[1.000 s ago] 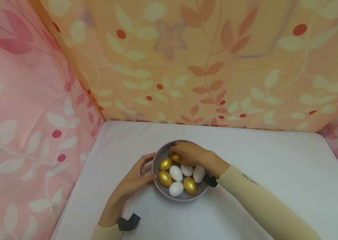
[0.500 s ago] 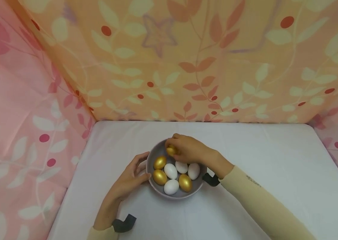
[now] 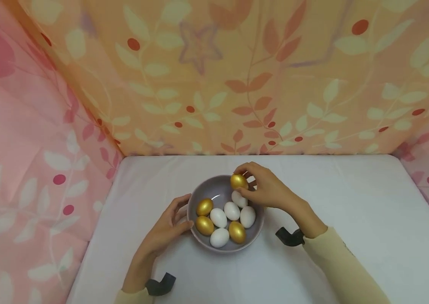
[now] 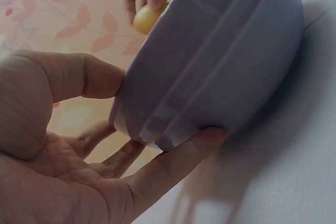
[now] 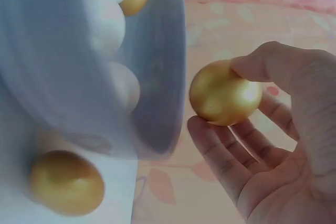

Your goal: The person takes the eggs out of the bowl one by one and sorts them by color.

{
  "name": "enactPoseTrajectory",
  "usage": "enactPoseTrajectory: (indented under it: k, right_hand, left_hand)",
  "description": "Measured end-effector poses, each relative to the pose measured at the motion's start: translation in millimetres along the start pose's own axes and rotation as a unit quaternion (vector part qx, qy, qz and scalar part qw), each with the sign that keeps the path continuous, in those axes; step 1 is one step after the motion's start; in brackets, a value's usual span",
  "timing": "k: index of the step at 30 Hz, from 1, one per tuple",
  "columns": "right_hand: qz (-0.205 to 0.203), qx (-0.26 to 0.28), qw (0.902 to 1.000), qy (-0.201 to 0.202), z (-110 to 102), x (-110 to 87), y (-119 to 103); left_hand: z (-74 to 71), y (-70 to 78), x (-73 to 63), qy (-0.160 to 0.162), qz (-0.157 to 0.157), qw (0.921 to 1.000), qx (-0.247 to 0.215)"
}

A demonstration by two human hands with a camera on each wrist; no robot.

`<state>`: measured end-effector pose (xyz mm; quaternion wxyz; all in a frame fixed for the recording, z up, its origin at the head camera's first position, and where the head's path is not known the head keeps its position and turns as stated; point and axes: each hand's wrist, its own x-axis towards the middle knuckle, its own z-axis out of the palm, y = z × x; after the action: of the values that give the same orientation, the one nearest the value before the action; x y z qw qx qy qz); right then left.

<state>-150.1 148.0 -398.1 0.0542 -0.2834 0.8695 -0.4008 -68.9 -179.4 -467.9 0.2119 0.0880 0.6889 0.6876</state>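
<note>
A grey-purple bowl [image 3: 208, 190] sits on the white table, with several white eggs [image 3: 218, 218] and golden eggs [image 3: 237, 232] inside. My left hand [image 3: 165, 228] holds the bowl's left side, thumb at the rim and fingers spread along the outer wall, as the left wrist view shows. Over the bowl's back right rim, my right hand [image 3: 269, 185] pinches a golden egg [image 5: 226, 93] between thumb and fingertips. Another golden egg [image 5: 67, 183] lies on the table close outside the bowl in the right wrist view; the head view does not show it.
White cloth covers the table [image 3: 351, 202]. A yellow-orange patterned curtain [image 3: 275, 84] stands behind it, and pink patterned cloth [image 3: 47, 169] hangs at the left, with more at the right. A black bracket [image 3: 161, 285] is on each wrist.
My right hand, with the golden egg in its fingers, has risen from inside the bowl and moved right to the back right rim. My left hand stays at the bowl.
</note>
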Motion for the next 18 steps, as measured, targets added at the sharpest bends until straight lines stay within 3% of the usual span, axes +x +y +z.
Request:
enactPoseTrajectory:
  k: [7, 13, 18]
  right_hand:
    - [0.032, 0.07, 0.9955, 0.055, -3, -21.5, 17]
    - [0.088, 0.132, 0.9819, 0.104, -8, -44.0, 35]
    - [0.125, 0.142, 0.9728, 0.134, -8, -57.9, 46]
  left_hand:
    - [0.7, -3.0, -0.3, 0.006, 0.007, 0.9999, 0.008]
    - [1.2, -3.3, -0.3, 0.0, 0.001, 1.0, 0.002]
    - [1.1, -4.0, 0.4, 0.0, 0.011, 0.9999, -0.003]
